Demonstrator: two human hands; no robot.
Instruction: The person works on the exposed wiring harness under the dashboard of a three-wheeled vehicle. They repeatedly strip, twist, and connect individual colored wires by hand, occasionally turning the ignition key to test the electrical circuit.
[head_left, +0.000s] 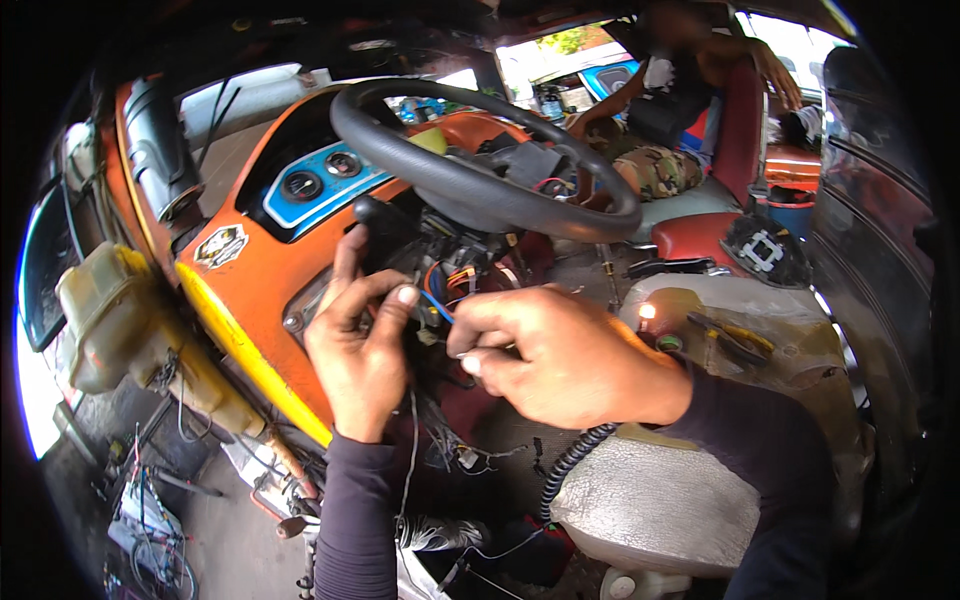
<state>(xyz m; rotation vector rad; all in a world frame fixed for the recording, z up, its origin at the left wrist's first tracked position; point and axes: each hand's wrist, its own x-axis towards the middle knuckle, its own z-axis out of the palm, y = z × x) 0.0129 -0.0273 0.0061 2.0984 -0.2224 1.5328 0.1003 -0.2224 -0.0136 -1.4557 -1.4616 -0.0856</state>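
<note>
Just below the black steering wheel [470, 205], a short stretch of blue wire [435, 306] runs between my two hands. My left hand [360, 345] pinches its upper end between thumb and forefinger, with another finger raised beside a dark column lever. Closed on the lower end is my right hand [570, 355], thumb against curled fingers; the exact grip point is hidden behind them. Behind the fingers, orange and other coloured wires [458, 277] spill from the open steering column. A thin pale wire [412, 440] hangs down past my left wrist.
On the left stands an orange dashboard [265, 275] with a blue gauge panel [285, 215], beside a plastic tank [105, 325]. Yellow-handled pliers [735, 340] and a black cap [765, 250] lie at right. A silvery covered seat [660, 490] is nearer. Another person [655, 172] sits at the far right.
</note>
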